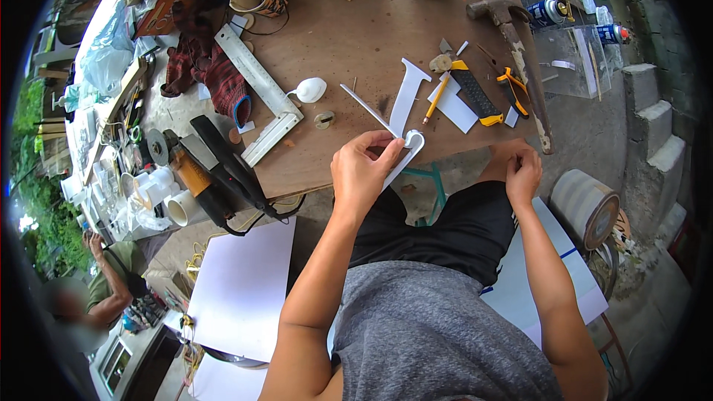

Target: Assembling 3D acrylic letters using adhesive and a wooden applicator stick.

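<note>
My left hand (365, 169) pinches a white hook-shaped piece (416, 147) between thumb and fingers at the table's front edge. The piece has a curled end. A thin white strip (365, 108) and a broader white piece with a flared top (409, 93) run up from the fingers; whether they are joined to it I cannot tell. My right hand (524, 172) rests on my knee, fingers loosely bent, with nothing visible in it. Nearest on the table lie a pencil (437, 99), a white offcut (455, 108) and a yellow-and-black cutter (477, 93).
A hammer (518, 52) and pliers (512, 89) lie to the right. Leftward are a metal square (256, 82), a small white bottle (310, 90) and an angle grinder (193, 174). White sheets (241, 282) lie below the table. Another person (111, 282) is at far left.
</note>
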Motion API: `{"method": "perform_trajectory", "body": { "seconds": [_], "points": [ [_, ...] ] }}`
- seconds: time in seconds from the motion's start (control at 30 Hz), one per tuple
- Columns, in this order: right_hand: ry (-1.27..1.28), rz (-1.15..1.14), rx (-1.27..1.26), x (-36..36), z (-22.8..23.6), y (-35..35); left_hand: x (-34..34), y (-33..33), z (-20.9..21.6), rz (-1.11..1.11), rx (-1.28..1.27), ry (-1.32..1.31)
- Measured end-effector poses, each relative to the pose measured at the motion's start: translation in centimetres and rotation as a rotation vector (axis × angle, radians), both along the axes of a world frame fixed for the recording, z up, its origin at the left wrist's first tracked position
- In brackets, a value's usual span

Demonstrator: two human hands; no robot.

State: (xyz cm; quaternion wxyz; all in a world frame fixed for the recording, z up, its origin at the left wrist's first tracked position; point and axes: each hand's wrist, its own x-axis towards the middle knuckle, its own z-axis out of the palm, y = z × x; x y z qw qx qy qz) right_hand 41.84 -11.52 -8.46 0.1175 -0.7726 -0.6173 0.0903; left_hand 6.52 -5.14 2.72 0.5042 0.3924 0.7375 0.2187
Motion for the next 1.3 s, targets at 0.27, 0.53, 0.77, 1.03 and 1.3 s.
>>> {"method": "perform_trajectory", "body": {
  "seconds": [0.27,0.53,0.77,1.03,1.3],
  "points": [
    [-0.011,-0.008,-0.01,0.0,0.2,0.0,0.0,-0.2,-0.3,-0.013,0.006,0.023],
    [-0.042,-0.013,0.002,0.5,-0.6,-0.3,-1.7,-0.8,-1.5,-0.071,0.434,0.155],
    [-0.04,0.0,0.0,0.1,0.0,-0.1,-5.2,-1.0,-4.9,-0.327,0.764,0.311],
    [-0.049,0.004,-0.004,0.5,-0.6,-0.2,-4.9,-0.8,-5.3,-0.324,0.811,0.364],
    [-0.042,0.019,-0.007,0.1,0.0,0.0,-4.9,-0.6,-5.0,-0.406,0.801,0.432]
  ]
}}
